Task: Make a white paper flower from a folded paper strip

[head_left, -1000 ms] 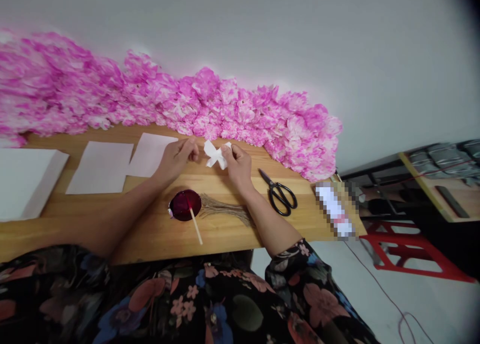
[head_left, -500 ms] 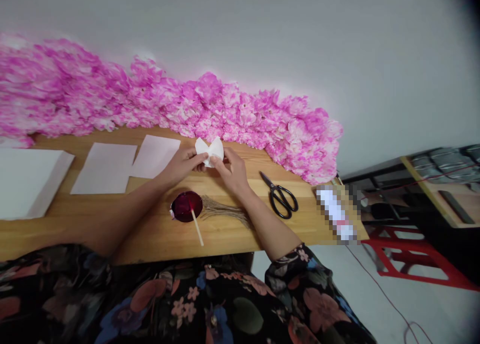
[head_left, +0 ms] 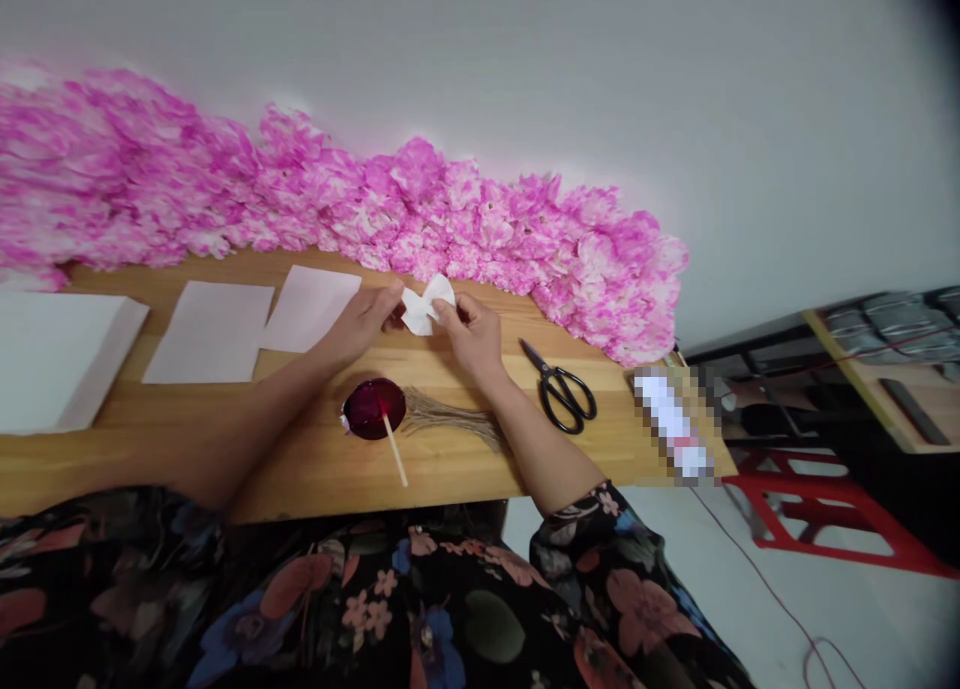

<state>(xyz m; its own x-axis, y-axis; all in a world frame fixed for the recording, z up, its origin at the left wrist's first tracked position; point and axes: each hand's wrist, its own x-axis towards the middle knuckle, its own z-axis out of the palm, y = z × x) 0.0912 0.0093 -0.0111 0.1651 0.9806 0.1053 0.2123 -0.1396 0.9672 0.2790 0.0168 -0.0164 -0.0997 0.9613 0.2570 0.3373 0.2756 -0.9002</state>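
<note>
A white gathered piece of paper, pinched in at its middle like a bow, is up over the table near the pink flowers. My right hand grips it, thumb pressed on the narrow middle. At its left edge, the closed fingers of my left hand hold the paper; their tips are partly hidden. Below the hands stands a bowl of dark red liquid with a light wooden stick leaning out. A bundle of thin brown stalks lies by the bowl, partly under my right forearm.
Black-handled scissors lie right of my right arm. Two paper sheets and a thick white stack are on the left. Pink paper flowers line the back of the wooden table. A red stool stands at right.
My left thumb has left the paper's middle, and the left hand has shifted slightly left and up to its edge. The paper has tilted and moved a little right with my right hand.
</note>
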